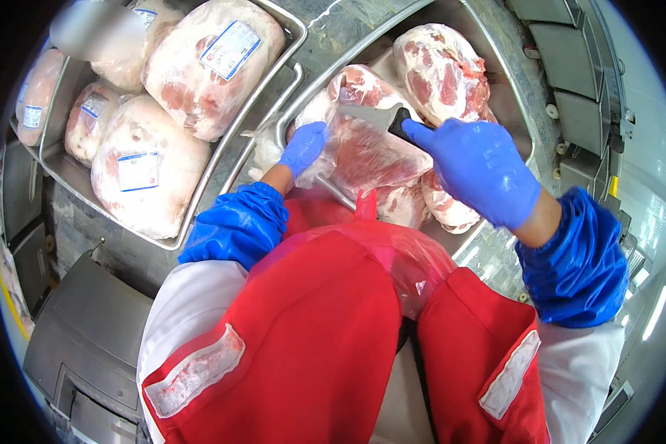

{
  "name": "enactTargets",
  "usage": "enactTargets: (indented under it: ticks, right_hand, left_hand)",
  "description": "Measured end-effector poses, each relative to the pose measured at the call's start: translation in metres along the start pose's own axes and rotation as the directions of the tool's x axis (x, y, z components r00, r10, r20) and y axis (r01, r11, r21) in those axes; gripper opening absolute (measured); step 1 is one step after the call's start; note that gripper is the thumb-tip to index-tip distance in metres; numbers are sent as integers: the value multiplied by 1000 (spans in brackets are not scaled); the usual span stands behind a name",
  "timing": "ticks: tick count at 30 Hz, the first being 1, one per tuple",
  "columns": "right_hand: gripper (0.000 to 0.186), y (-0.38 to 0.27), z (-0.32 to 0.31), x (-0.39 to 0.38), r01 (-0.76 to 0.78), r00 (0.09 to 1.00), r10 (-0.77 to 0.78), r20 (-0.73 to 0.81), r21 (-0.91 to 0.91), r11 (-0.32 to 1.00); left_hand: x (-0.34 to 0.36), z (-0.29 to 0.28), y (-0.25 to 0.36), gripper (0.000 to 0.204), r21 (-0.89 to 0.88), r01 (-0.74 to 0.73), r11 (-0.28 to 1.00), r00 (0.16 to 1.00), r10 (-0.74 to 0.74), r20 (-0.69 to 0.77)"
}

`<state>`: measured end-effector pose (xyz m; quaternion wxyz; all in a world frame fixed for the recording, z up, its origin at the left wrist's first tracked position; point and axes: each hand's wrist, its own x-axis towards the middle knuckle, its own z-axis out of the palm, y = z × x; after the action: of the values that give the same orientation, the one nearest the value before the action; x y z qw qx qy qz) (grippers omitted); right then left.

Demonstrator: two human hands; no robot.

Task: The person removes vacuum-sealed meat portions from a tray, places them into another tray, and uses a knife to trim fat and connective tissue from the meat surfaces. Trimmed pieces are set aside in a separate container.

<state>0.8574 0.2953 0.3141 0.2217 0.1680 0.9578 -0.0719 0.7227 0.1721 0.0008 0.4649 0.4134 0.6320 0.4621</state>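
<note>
My right hand (pixel 488 166), in a blue glove, is wrapped round the black handle of a knife (pixel 374 115). Its blade points left over a large piece of raw meat (pixel 377 152) in a metal tub (pixel 522 111). At the left side of that meat is my left hand (pixel 305 148), also gloved in blue, its fingers closed by the tub's near-left rim. Crumpled clear plastic (pixel 265 148) lies beside it; what the fingers hold is hidden. Another marbled piece of meat (pixel 442 72) sits farther back, and smaller pieces (pixel 445 207) lie under my right hand.
On the left, a second metal tub (pixel 172 240) is filled with several plastic-wrapped, labelled cuts of meat (pixel 152 166). Dark grey lidded units (pixel 89 318) stand at the lower left, and more grey units (pixel 570 63) line the right. Red cloth (pixel 296 325) covers my front.
</note>
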Motion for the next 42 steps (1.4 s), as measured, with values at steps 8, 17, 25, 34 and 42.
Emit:
enactTargets:
  ticks: [8, 17, 25, 34, 42]
  right_hand:
    - [10, -13, -34, 72, 186, 979, -170, 111, -160, 969]
    - [18, -21, -34, 135, 153, 903, -73, 424, -156, 976]
    - [20, -37, -42, 158, 131, 866, 6, 499, -238, 962]
    - [38, 24, -16, 125, 102, 907, -88, 411, -11, 995]
    - [48, 85, 47, 52, -133, 951, 46, 306, 272, 953]
  left_hand:
    - [7, 6, -16, 12, 132, -17, 991, 994, 3, 107]
    - [11, 11, -25, 12, 223, -214, 951, 976, 197, 97]
    - [11, 10, -19, 9, 247, -267, 931, 962, 240, 132]
    - [7, 11, -28, 8, 391, -296, 872, 950, 228, 212]
    - [-1, 9, -17, 15, -151, 94, 984, 993, -82, 82]
